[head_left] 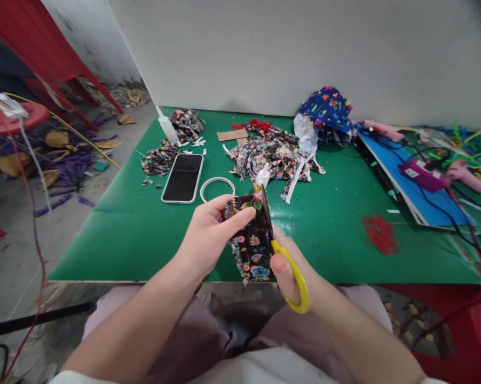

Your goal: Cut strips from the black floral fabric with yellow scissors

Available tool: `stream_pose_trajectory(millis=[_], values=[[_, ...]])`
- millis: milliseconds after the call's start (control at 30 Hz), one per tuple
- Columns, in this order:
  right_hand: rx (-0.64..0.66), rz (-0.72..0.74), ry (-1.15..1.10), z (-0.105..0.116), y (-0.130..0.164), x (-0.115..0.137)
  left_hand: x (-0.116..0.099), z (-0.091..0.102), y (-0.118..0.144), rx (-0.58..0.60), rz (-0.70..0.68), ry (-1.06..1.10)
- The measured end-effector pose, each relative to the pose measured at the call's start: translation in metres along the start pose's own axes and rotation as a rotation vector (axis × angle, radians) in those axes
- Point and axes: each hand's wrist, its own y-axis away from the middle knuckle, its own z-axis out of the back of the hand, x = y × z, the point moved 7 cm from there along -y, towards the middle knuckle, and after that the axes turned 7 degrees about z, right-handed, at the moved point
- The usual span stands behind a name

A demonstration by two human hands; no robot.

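Observation:
My left hand [210, 234] pinches a strip of dark floral fabric [253, 245] between thumb and fingers, above the front part of the table. With its fingers through the yellow handles, my right hand [292, 269] grips a pair of scissors [290, 266]. The dark blades point away from me and lie along the fabric's right edge. Whether they are apart is hard to see. Just beyond the fabric stands a small bottle with a white cap [263, 175], its lower part hidden. A white ring [217, 180] lies beside my left hand.
On the green table [136, 240] lie a phone [183, 178], a white nozzle bottle [167, 126], a floral fabric pile [264, 152] and red threads [380, 233]. At the right, cables cross a blue folder [412, 176] and a purple device [424, 174]. Blue printed cloth [328, 112] sits behind.

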Motion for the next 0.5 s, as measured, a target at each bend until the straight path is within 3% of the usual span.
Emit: stream_pose_trajectory(millis=[500], values=[[-0.100, -0.056, -0.096, 0.0029, -0.0011, 0.0022, -0.0011, -0.0006, 0.0001, 0.007, -0.012, -0.027]])
